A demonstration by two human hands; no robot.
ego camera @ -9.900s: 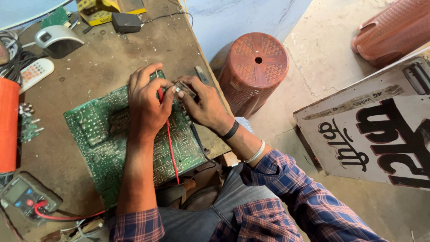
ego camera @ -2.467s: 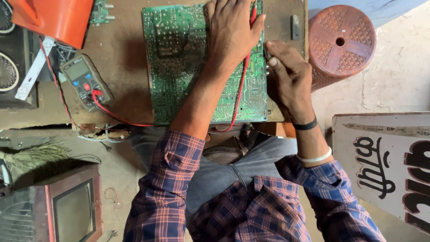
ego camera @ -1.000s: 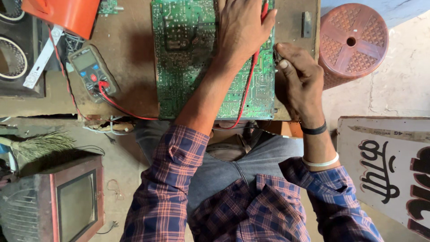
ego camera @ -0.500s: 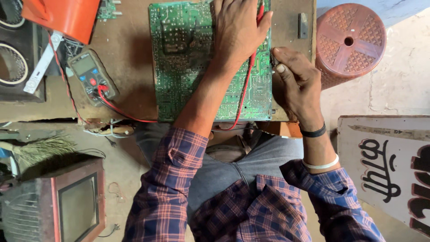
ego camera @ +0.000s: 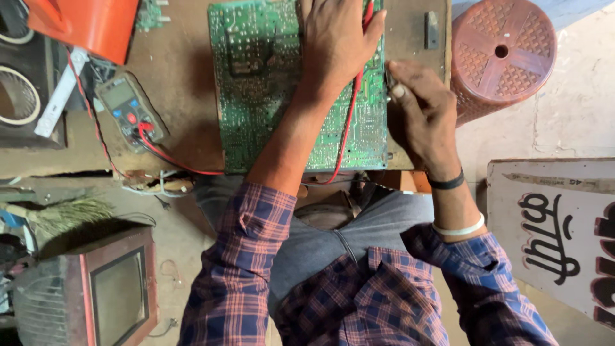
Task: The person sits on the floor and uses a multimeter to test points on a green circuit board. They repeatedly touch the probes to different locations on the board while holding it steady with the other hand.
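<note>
The left hand [ego camera: 336, 45] lies palm-down on the green circuit board [ego camera: 256, 96], its grip closed on a red probe [ego camera: 368, 9] whose red lead [ego camera: 349, 122] runs down along the board's right part. The right hand [ego camera: 419, 109] sits just beside the board's right edge, its grip narrow, fingers curled on something small that cannot be made out. The board lies flat on the brown desk [ego camera: 182, 90]. Left of it rests a multimeter [ego camera: 128, 109]; right of the desk stands a reddish plastic stool [ego camera: 503, 54].
</note>
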